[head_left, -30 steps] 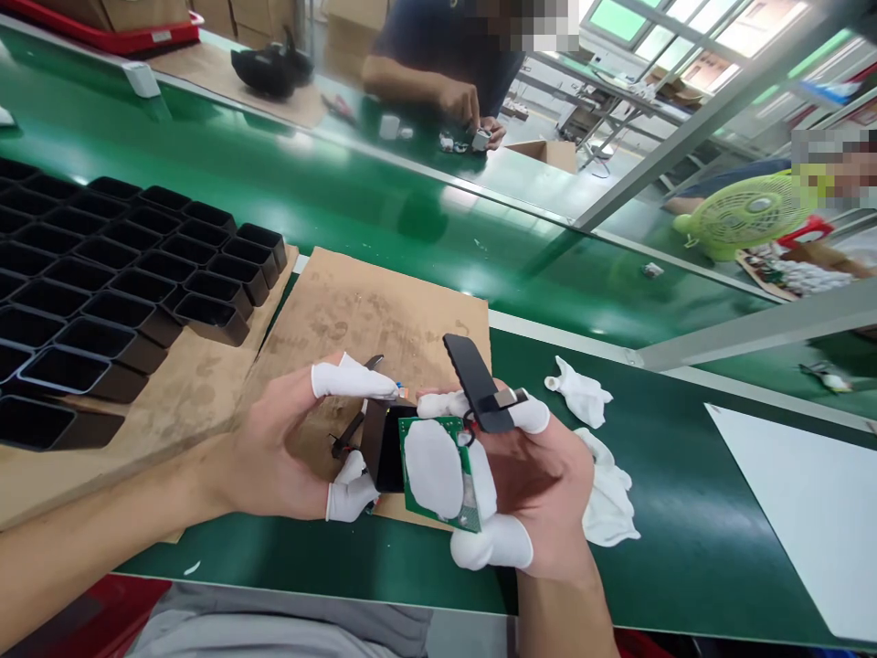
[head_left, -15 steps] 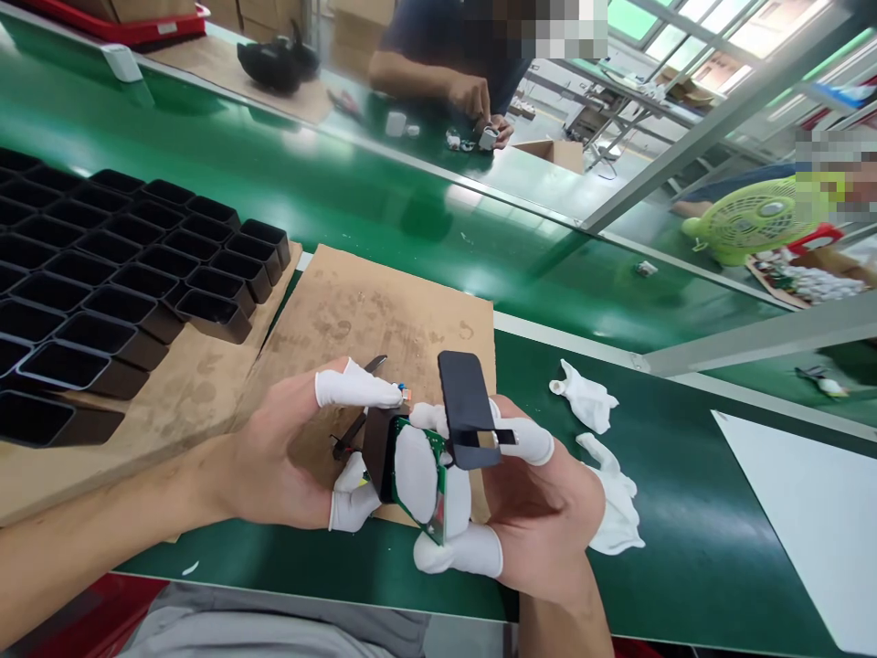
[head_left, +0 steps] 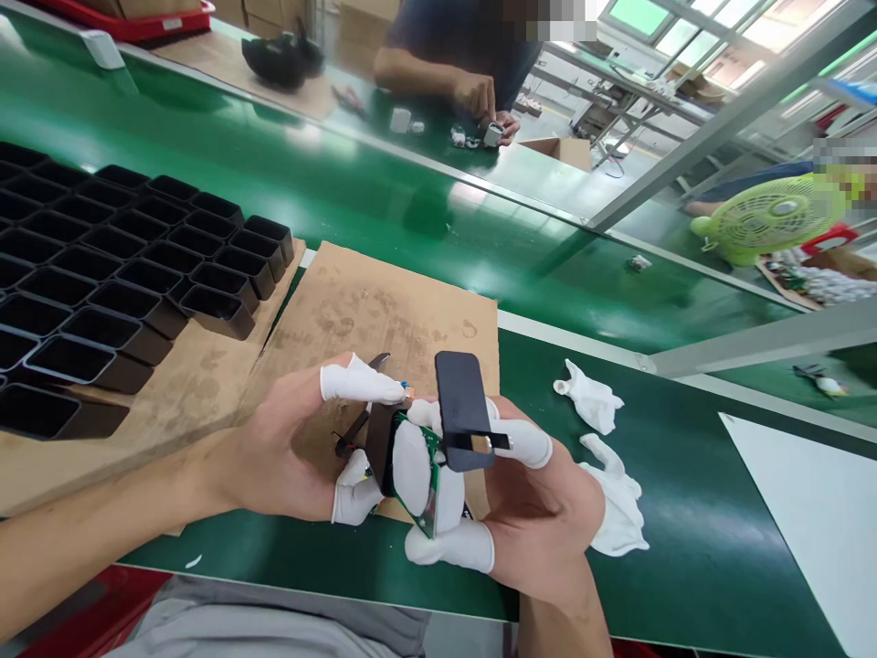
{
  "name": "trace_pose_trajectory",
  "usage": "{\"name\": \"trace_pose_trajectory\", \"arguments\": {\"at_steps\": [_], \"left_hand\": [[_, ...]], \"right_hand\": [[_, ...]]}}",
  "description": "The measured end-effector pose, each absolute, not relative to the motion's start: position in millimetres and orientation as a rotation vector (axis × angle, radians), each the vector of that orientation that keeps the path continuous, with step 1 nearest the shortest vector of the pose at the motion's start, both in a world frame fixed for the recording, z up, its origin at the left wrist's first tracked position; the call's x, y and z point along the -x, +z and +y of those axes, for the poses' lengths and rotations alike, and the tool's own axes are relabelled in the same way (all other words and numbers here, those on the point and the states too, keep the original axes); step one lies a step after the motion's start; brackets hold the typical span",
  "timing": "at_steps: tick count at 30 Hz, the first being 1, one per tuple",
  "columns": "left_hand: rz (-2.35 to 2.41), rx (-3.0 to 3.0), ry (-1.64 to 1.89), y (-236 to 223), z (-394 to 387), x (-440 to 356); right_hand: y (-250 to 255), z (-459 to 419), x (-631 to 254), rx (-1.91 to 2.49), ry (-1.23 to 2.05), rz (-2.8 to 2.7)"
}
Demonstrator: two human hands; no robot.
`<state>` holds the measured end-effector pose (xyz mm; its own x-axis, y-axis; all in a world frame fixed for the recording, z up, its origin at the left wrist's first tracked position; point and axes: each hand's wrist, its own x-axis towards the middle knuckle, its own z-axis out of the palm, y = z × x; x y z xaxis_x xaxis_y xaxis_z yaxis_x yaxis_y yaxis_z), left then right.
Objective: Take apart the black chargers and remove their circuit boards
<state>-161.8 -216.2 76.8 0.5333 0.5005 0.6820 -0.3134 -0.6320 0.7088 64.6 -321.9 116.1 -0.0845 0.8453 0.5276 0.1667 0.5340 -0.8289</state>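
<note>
Both my hands wear white finger cots and meet over the brown cardboard sheet (head_left: 384, 302). My left hand (head_left: 301, 457) pinches a small black housing (head_left: 379, 439) between thumb and fingers. My right hand (head_left: 527, 503) grips a green circuit board (head_left: 428, 457) with a white pad on it, pressed edge-on against the housing. A flat black cover piece (head_left: 462, 407) with a metal clip stands up from my right fingers. A dark tool lies on the cardboard just behind my left thumb.
Rows of open black housings (head_left: 123, 274) fill the cardboard at the left. Crumpled white gloves (head_left: 603, 457) lie on the green mat at the right, a white sheet (head_left: 815, 493) beyond them. Across the green conveyor (head_left: 343, 183) another person's hands work on small parts. A green fan (head_left: 774, 215) stands far right.
My right hand has turned the circuit board from face-up to edge-on against the housing. The black cover piece has tilted more upright. My left hand has barely moved.
</note>
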Motion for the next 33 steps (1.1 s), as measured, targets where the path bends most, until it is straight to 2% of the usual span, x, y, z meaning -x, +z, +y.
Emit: {"name": "trace_pose_trajectory", "arguments": {"at_steps": [33], "left_hand": [[0.169, -1.911, 1.139, 82, -214, 163]], "right_hand": [[107, -319, -65, 0.896, 0.598, -1.670]]}}
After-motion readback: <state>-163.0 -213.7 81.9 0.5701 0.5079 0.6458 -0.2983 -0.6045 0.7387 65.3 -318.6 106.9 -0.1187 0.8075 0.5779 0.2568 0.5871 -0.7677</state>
